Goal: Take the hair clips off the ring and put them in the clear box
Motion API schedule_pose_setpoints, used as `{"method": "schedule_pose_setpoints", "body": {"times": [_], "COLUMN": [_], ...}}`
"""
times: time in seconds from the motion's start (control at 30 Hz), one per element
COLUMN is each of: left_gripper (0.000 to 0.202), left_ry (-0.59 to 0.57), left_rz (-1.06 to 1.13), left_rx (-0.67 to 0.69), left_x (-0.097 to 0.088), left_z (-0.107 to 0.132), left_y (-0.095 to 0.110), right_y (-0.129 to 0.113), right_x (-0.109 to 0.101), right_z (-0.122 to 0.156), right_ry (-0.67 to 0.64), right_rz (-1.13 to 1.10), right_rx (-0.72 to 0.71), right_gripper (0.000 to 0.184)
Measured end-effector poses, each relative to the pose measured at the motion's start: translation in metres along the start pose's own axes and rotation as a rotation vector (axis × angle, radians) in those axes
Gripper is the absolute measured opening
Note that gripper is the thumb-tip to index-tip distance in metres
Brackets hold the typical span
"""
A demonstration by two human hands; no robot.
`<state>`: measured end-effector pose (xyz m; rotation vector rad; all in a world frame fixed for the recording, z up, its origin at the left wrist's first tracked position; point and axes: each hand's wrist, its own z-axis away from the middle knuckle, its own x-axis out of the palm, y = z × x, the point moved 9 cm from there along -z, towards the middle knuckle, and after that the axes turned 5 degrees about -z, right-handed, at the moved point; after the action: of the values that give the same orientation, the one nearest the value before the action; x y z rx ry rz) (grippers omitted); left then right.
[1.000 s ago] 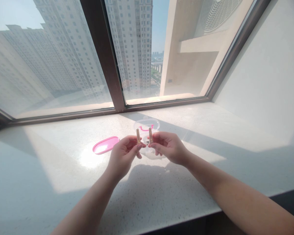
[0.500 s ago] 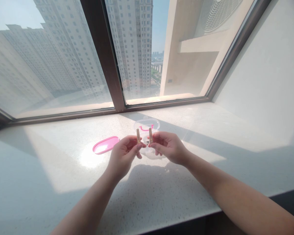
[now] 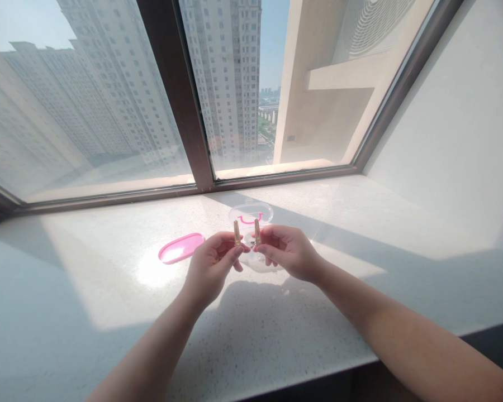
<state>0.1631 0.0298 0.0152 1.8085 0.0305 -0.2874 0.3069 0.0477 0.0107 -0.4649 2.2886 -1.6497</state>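
My left hand [image 3: 213, 262] pinches a slim gold-coloured piece [image 3: 237, 233] between thumb and fingers. A second, similar gold-coloured piece [image 3: 257, 232] is pinched upright in my right hand [image 3: 291, 251]. Both pieces taper toward the top and stand side by side with a small gap; their exact kind is not clear. Just behind my hands lies an open clear plastic case, its oval lid [image 3: 269, 212] carrying a pink handle [image 3: 250, 221]. My fingers hide much of the case's lower part. A pink oval tray [image 3: 181, 249] rests to the left of my left hand.
Everything lies on a speckled white windowsill [image 3: 255, 335] with bright sun and shadow patches. A brown window frame [image 3: 205, 173] closes off the back, and a white wall [image 3: 456, 128] stands at the right. The sill's front edge [image 3: 318, 377] runs below my right forearm.
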Motion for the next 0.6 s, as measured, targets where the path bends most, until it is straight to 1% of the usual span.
{"method": "schedule_pose_setpoints", "body": {"times": [0.4,0.6], "left_gripper": [0.019,0.018], "left_ry": [0.005,0.002], "left_rz": [-0.012,-0.011], "left_rx": [0.001,0.006], "left_x": [0.0001,0.0003], "left_z": [0.0003,-0.0001], "left_y": [0.0001,0.0014], "right_y": [-0.0030,-0.0014], "right_x": [0.0007,-0.0002], "right_z": [-0.0007,0.0000], "right_ry": [-0.004,0.000], "right_rz": [0.013,0.008], "right_rx": [-0.004,-0.004], "right_gripper": [0.019,0.017]}}
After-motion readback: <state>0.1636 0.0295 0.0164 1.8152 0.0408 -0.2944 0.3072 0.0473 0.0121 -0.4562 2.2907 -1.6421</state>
